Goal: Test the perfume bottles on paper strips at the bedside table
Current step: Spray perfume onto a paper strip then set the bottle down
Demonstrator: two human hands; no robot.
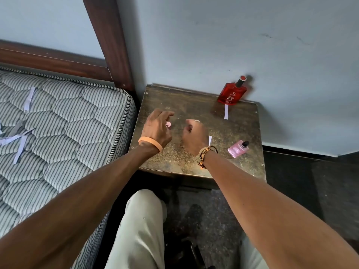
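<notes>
Nearest, both forearms are reaching over the near edge of the bedside table [174,164]. The left hand [157,127] is hovering with its fingers curling around a small pink piece [168,124], probably a cap. The right hand [194,136] is curling just to its right, and a white paper strip [210,140] is peeking out past it, though I cannot tell whether the hand is gripping that strip. Further right, close to the table's right edge, the pink bottle [238,148] is sitting with its black sprayer bare, so a careless sweep of the right wrist is risking a knock to the floor. Farther back, the red bottle [232,92] is standing close against the wall [213,45], with a second strip [226,112] lying at its base; a hasty reach could be tipping it over. Off to the left, loose strips [19,144] are lying on the mattress [68,123], well apart from the table, and nothing is blocking the way to either bottle
</notes>
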